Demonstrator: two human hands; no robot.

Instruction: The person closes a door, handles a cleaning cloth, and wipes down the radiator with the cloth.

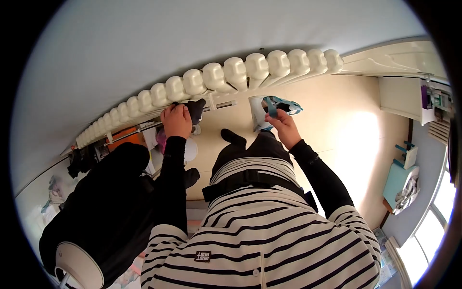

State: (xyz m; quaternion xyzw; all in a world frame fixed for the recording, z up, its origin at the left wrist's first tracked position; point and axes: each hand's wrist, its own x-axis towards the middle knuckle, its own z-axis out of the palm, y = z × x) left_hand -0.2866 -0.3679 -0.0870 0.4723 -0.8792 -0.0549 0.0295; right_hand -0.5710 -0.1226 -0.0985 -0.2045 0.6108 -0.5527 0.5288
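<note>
Below the cream radiator (pixel 214 77), my left hand (pixel 177 121) is closed on a dark cloth (pixel 195 111) beside the metal rail (pixel 224 104). Out to the right, my right hand (pixel 283 126) grips the blue-green handle of a bag (pixel 259 113). The bag is pale with blue-green edges, and dark contents show at its opening. It hangs above the beige floor, near my legs.
At the left, a person in black (pixel 106 212) stands close to my left arm. A white cabinet (pixel 402 98) holds items at the right, with a light blue chair (pixel 399 185) nearby. Under the radiator's left part lies an orange item (pixel 129 137).
</note>
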